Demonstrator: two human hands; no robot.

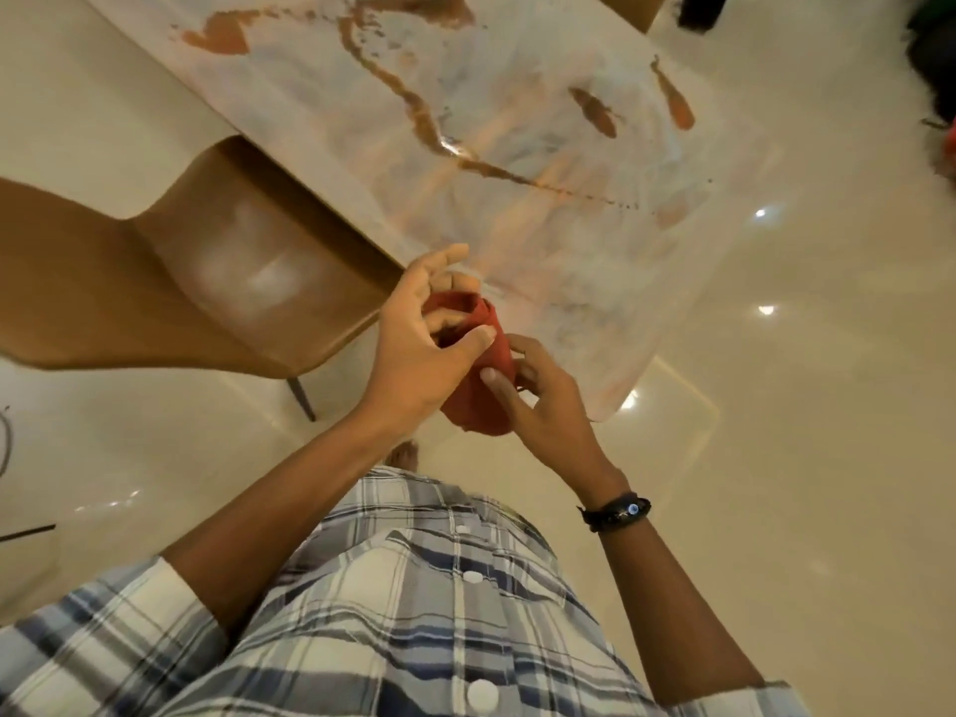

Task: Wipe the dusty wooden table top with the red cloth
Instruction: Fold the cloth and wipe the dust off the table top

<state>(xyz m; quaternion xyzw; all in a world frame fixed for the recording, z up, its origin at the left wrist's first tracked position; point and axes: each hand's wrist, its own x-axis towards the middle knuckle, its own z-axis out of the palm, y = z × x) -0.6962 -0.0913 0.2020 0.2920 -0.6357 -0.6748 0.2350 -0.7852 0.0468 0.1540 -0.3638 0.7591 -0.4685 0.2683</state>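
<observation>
The wooden table top (517,147) runs from the upper left to the centre right, coated in whitish dust with brown streaks where bare wood shows. I hold the red cloth (483,390) bunched up just off the table's near corner. My left hand (424,344) grips the cloth's upper part, thumb and fingers curled around it. My right hand (543,401) pinches its lower right side, with a black band on the wrist. The cloth is in the air, not touching the table.
A brown chair (155,282) is tucked under the table's left edge. Glossy cream floor tiles (776,406) surround the table. Dark objects (931,59) sit at the far upper right. My plaid shirt fills the bottom of the view.
</observation>
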